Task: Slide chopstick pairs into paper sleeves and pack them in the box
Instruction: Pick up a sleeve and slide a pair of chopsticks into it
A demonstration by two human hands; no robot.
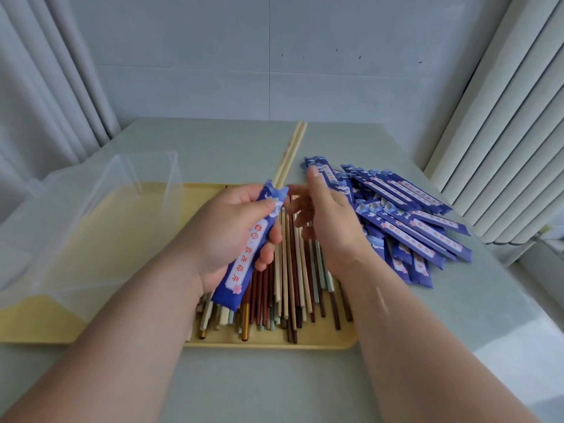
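Pale grey-green table [274, 386] pushed up against a plain wall, with curtains [45, 87] on the left and vertical blinds [503, 117] on the right. A yellow tray [274, 341] sits near the front edge of the table. It has a big heap of loose chopsticks [293, 285] on its right half, in brown, cream, mint and a couple with gold ends. A clear plastic box [146, 154] stands on the left end of the tray, and I can't see anything packed in it.

The left hand [232, 236] is wrapped around a blue paper sleeve [247, 248], with the thumb on its front and the fingers curled behind. It holds the sleeve tilted above the heap. A pale chopstick pair [290, 148] sits partway in, with most of its length poking out the top toward the back edge of the table.

The right hand [326, 227] is just beside the mouth of the sleeve, fingers loose and spread a bit, holding nothing as far as I can see. A messy pile of sleeves [412, 215] lies on the table off the right end of the tray, toward the right edge.
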